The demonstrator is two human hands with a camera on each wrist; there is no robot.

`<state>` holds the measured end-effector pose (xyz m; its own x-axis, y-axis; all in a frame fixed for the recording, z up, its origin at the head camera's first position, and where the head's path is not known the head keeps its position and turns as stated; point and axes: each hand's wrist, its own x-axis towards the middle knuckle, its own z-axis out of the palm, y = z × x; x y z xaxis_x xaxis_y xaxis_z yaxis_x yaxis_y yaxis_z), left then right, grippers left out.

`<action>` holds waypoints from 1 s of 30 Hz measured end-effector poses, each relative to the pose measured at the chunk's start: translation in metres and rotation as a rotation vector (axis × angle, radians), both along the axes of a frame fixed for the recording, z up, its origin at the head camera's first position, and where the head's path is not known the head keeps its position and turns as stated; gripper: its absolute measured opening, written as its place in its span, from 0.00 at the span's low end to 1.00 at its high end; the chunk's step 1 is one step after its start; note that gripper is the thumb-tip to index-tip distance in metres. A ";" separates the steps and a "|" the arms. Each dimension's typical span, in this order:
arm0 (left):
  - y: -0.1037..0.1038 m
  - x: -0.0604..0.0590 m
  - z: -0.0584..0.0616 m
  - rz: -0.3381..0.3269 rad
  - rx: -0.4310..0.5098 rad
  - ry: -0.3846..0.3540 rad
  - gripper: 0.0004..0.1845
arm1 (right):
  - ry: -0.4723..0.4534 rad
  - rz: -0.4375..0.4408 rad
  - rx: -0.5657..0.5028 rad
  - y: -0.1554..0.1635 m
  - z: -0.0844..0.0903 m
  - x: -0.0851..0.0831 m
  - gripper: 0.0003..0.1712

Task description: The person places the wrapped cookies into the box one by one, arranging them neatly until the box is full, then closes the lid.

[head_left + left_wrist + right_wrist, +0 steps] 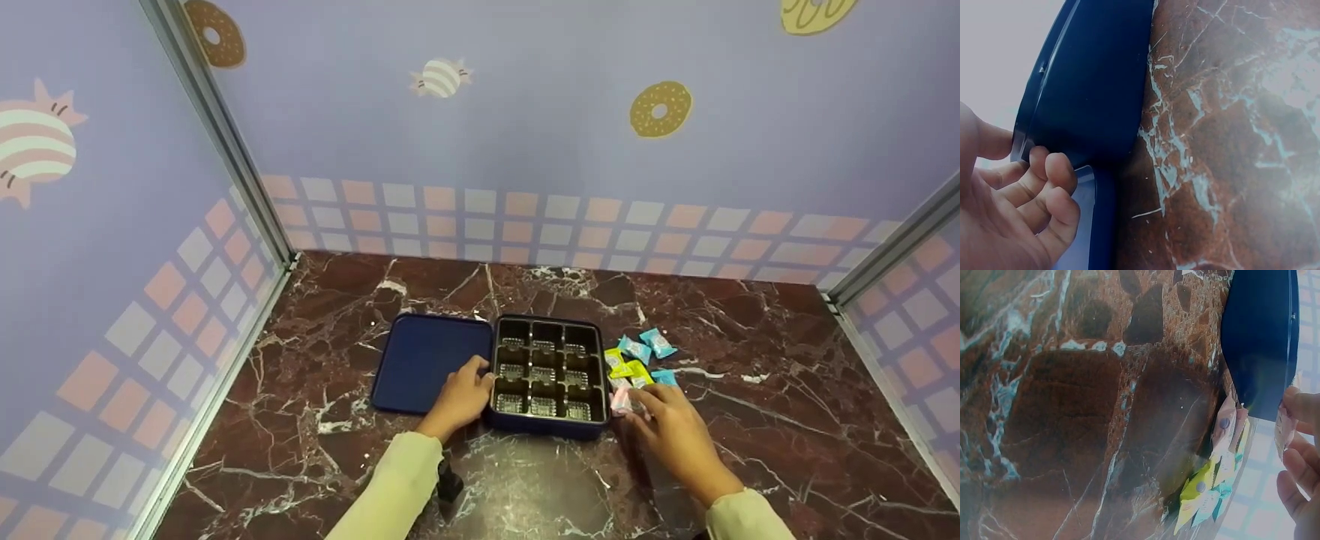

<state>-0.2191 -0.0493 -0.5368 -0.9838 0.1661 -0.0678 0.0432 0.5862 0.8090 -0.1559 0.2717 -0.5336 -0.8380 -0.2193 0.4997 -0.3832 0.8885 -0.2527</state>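
A dark blue box [550,429] with a black nine-cell tray stands on the marble table; its cells look empty. My left hand [472,379] grips the box's left wall [1089,101], thumb at the rim and fingers [1057,179] curled against the side. Wrapped candies lie in a heap to the right of the box: blue [658,343], yellow [639,371] and pink [621,401]. My right hand [639,403] is at the near end of the heap, and its fingertips [1297,439] pinch a pale pink wrapper [1284,430] beside the box corner [1258,343].
The flat blue lid [424,364] lies left of the box, touching it. Pink [1224,424], yellow [1199,486] and blue [1213,506] candies show in the right wrist view. Purple panel walls [525,150] close in the table on three sides.
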 end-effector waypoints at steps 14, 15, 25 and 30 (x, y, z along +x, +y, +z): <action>0.000 0.001 -0.001 0.009 -0.003 0.003 0.14 | 0.033 0.038 -0.021 -0.009 0.001 -0.003 0.20; 0.000 0.001 0.000 0.007 -0.003 0.003 0.14 | 0.031 0.039 -0.017 -0.010 0.001 -0.003 0.19; 0.000 0.002 0.000 0.007 -0.040 0.042 0.14 | 0.001 0.046 -0.020 -0.017 0.004 -0.005 0.20; 0.001 0.002 0.000 0.013 -0.048 0.045 0.13 | 0.009 0.048 -0.006 -0.020 0.005 -0.006 0.21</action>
